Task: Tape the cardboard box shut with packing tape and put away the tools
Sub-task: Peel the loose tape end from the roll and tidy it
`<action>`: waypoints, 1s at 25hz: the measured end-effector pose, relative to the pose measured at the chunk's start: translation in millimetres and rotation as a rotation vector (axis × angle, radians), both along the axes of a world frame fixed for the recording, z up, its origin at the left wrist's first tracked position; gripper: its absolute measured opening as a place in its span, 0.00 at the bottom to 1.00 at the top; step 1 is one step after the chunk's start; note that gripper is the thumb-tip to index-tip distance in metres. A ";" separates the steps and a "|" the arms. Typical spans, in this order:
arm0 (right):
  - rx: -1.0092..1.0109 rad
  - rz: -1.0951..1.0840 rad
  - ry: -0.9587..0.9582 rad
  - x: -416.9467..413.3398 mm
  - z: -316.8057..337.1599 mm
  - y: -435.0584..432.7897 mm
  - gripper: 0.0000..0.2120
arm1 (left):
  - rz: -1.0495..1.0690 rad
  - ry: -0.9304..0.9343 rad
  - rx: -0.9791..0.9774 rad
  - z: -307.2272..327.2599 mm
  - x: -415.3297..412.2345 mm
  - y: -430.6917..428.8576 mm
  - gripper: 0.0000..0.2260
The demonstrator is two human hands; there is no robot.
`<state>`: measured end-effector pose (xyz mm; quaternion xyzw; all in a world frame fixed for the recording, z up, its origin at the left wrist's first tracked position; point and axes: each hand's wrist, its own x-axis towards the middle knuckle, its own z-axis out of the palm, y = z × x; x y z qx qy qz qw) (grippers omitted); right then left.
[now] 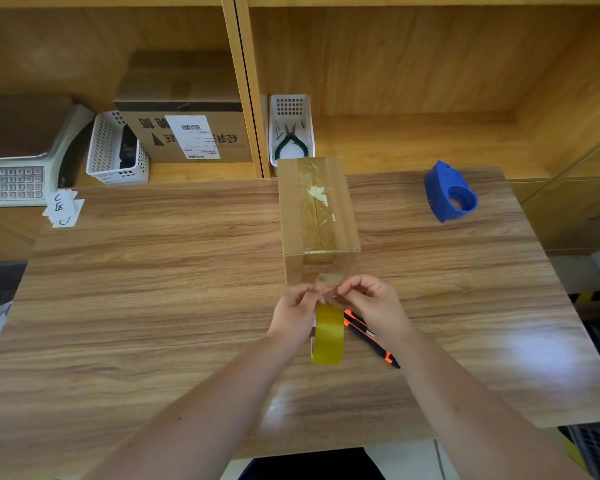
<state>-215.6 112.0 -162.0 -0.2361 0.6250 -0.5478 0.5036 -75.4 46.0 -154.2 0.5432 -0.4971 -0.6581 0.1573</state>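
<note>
A small cardboard box (317,216) stands on the wooden table (153,289), its top seam covered by clear tape that runs down the near face. A yellowish roll of packing tape (328,336) hangs just below my hands, joined to the box by a stretched strip. My left hand (297,311) and my right hand (374,303) each pinch an edge of that strip in front of the box. An orange and black utility knife (369,337) lies on the table under my right wrist. A blue tape dispenser (451,192) sits at the far right.
A white basket (291,109) with green-handled pliers (290,143) stands behind the box. Another white basket (113,154), a labelled carton (187,133) and a weighing scale (18,168) fill the left shelf. Paper slips (63,207) lie at the table's far left corner.
</note>
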 end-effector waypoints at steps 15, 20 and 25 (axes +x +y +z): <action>0.039 0.062 0.201 -3.1 2.2 3.2 0.08 | -0.112 0.082 -0.115 -3.2 12.0 7.6 0.11; -0.009 0.064 0.270 -0.7 5.9 4.6 0.11 | -0.141 0.072 -0.147 -3.5 18.4 9.2 0.07; 0.005 0.099 0.306 0.6 9.7 9.5 0.10 | -0.022 0.076 -0.086 -1.5 20.9 8.3 0.14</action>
